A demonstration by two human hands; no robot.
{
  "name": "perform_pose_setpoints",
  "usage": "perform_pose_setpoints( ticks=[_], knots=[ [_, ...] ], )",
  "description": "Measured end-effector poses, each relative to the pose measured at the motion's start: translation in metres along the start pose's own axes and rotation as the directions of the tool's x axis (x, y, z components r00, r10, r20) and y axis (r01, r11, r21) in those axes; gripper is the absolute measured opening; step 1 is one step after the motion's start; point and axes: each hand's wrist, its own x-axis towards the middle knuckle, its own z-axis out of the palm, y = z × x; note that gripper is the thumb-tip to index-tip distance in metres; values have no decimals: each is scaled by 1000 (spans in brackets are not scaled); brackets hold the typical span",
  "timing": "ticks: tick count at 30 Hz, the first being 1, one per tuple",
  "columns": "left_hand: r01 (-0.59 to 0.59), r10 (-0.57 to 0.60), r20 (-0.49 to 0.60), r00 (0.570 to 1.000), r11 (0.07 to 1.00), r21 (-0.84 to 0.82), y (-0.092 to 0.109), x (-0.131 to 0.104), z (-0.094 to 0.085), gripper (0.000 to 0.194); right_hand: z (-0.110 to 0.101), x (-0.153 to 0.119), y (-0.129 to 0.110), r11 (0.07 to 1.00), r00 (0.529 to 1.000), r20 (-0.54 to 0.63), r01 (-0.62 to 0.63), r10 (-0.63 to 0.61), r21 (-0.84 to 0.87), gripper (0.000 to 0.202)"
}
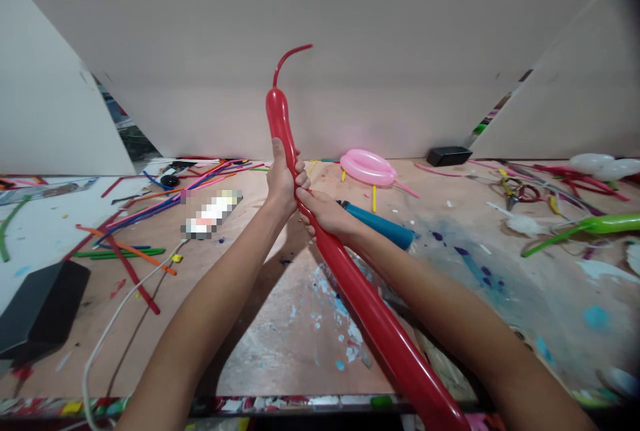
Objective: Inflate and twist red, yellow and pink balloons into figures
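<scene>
Gripping the long red balloon [345, 271] in the air above the bench [260, 331], with left hand [285, 181] closed around its upper part and right hand [323, 211] wrapped just below. Apparently at a squeezing or twisting step; hard to tell whether any twist lies between the overlapping hands. Seems to call next for a firm hold and even pressure. Just beside the right hand, a blue pump [383, 223], easily bumped. Near the left forearm [215, 284], a trailing white cable [107, 324]. Farther out, a pink balloon [367, 179], loose uninflated balloons [133, 274], scissors [512, 203] and a green balloon [610, 223].
</scene>
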Motion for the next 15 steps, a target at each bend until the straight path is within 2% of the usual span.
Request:
perform_pose_setpoints(
  ticks=[3, 6, 8, 10, 12, 13, 15],
  knots=[
    [-3, 3, -16, 1000, 1000, -8, 0, 0, 1, 61, 2, 1, 1, 1000, 1000, -14, 15, -15, 1, 41],
    [2, -2, -14, 1000, 1000, 1, 7, 4, -2, 59, -2, 2, -1, 997, 999, 39, -23, 20, 74, 43],
    [-12, 12, 2, 1000, 1000, 6, 19, 9, -5, 56, -8, 2, -2, 982, 988, 141, -87, 64, 166, 44],
    [-64, 64, 16, 998, 998, -9, 32, 14, -9, 54, -14, 2, -4, 959, 952, 289, -173, 104, 224, 41],
    [-120, 120, 15, 993, 992, -36, 38, 16, -11, 52, -19, 2, -7, 942, 918, 374, -235, 133, 242, 38],
    [-117, 117, 9, 993, 992, -39, 38, 16, -10, 52, -20, 2, -8, 938, 917, 376, -241, 136, 249, 38],
    [-25, 25, -34, 999, 1000, -5, 28, 12, -7, 54, -23, 2, -10, 942, 942, 309, -217, 133, 255, 41]
  ],
)
